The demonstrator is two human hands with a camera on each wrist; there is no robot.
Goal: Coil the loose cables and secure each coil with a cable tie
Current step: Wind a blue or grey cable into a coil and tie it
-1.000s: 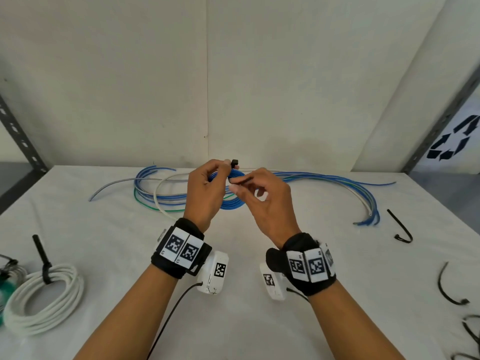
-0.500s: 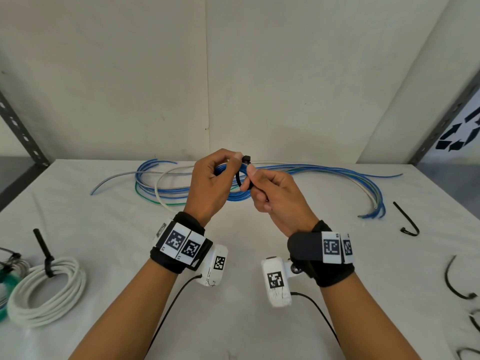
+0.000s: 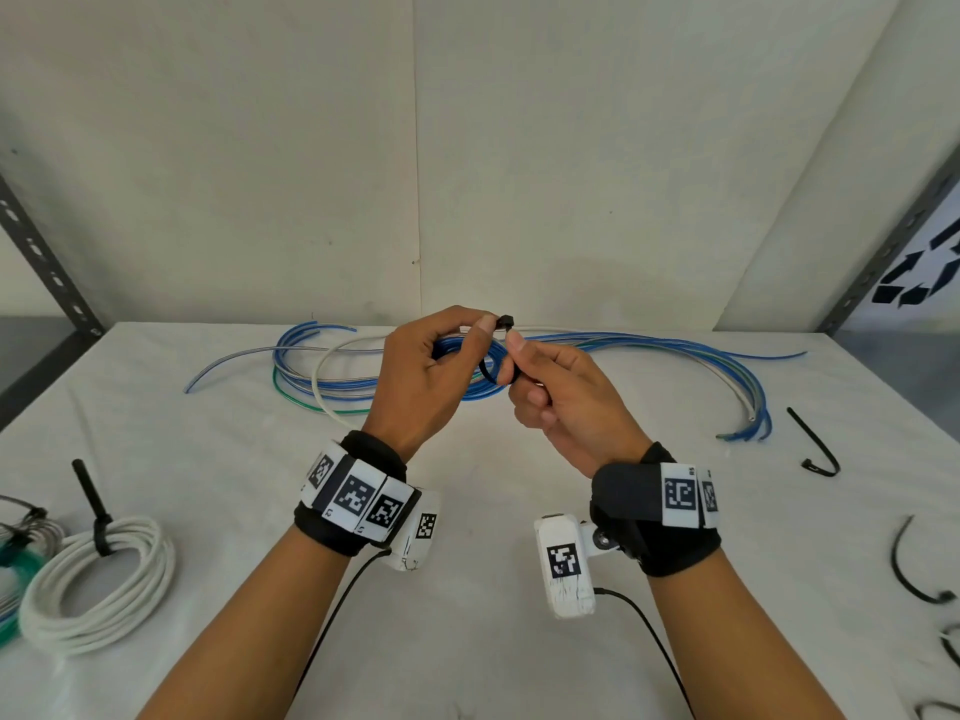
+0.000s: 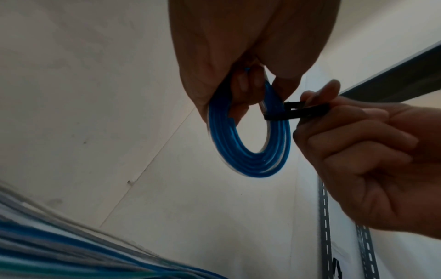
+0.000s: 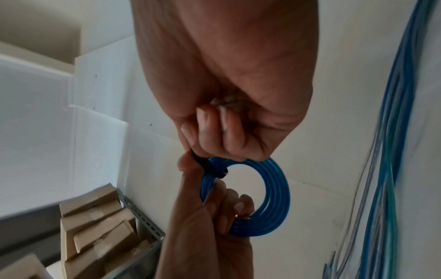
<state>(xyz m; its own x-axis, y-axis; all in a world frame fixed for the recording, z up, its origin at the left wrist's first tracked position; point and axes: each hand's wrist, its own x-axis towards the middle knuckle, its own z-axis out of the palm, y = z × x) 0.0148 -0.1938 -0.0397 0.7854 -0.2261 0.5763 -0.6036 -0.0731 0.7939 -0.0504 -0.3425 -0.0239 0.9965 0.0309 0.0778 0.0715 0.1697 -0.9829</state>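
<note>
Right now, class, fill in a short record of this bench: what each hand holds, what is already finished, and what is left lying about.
left hand: grips the blue coil, held above the table
right hand: pinches the black tie looped round the coil
finished: white coil, tied, at the near left
still loose: blue, green and white cables along the back
spare ties: lying at the right

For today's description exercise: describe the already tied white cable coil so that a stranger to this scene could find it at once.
Start at the white table and go to its near left corner, left of the person's left hand. There lies the white cable coil, round and flat. Unlike the loose blue cables at the back, it is bound by a black cable tie whose tail sticks up.
</note>
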